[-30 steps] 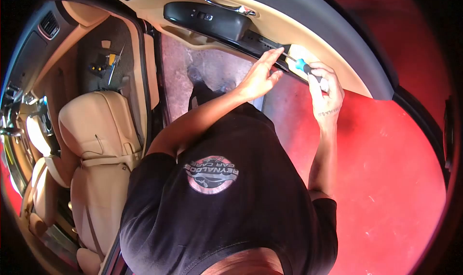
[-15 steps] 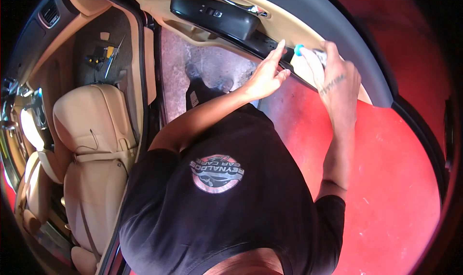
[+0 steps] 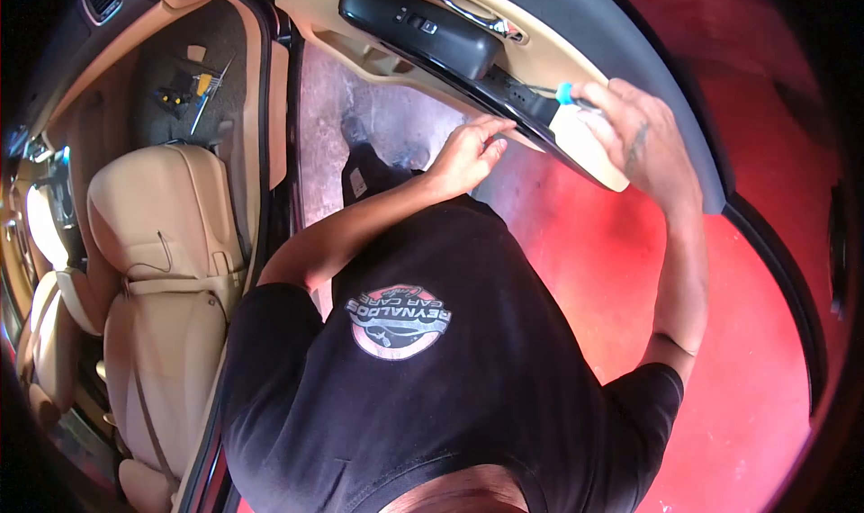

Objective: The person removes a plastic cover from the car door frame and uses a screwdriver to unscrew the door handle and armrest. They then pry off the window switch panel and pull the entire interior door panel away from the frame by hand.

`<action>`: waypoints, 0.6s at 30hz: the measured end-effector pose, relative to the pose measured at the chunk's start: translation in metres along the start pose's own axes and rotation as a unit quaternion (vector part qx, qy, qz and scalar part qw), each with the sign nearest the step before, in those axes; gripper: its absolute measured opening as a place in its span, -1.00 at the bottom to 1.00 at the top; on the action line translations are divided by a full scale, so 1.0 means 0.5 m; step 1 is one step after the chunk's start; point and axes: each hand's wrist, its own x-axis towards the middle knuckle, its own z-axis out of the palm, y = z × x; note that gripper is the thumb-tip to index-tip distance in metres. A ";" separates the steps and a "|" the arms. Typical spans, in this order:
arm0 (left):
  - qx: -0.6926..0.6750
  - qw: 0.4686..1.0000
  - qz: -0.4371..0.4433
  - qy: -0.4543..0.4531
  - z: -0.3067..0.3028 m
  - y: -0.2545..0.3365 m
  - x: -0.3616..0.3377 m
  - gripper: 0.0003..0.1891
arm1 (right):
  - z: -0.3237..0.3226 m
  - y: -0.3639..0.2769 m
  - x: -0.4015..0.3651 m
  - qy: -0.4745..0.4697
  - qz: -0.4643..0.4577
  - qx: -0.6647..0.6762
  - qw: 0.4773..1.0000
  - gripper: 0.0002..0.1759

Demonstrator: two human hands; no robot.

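My right hand (image 3: 637,135) is wrapped round a tool with a blue collar (image 3: 564,94), its thin shaft pointing left into the recess of the car door's armrest. Along the lower edge of the black armrest trim (image 3: 504,99) rests my left hand (image 3: 468,157), fingers stretched towards the panel edge and nothing seen in them. A black switch panel (image 3: 418,27) sits on the beige door panel (image 3: 324,13), left of the recess. Above it is a chrome door handle (image 3: 477,18).
Beige seats (image 3: 162,216) fill the left side. Several tools with yellow and blue parts (image 3: 200,90) lie on the dark car floor (image 3: 171,63). The red door (image 3: 747,333) curves round the right, and grey ground (image 3: 315,108) shows under the door panel.
My left hand has moved down and left, from the recess to the trim's lower edge. My right hand has shifted right, and the tool's shaft now shows. The view has shifted slightly.
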 end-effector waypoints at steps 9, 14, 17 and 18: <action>-0.013 0.996 0.059 0.058 0.027 0.085 0.025 -0.37 | -0.007 -0.004 0.021 -0.060 0.102 0.020 0.993 -0.70; -0.013 0.982 0.151 0.115 0.038 0.128 0.065 -0.32 | -0.044 -0.054 0.039 -0.149 0.066 -0.009 0.987 -0.83; -0.021 0.980 0.172 0.099 0.048 0.134 0.097 -0.32 | -0.039 -0.037 0.047 -0.139 -0.056 -0.030 0.988 -0.78; -0.017 0.974 0.194 0.116 0.053 0.120 0.119 -0.36 | -0.042 -0.029 0.050 -0.141 -0.057 -0.033 0.988 -0.78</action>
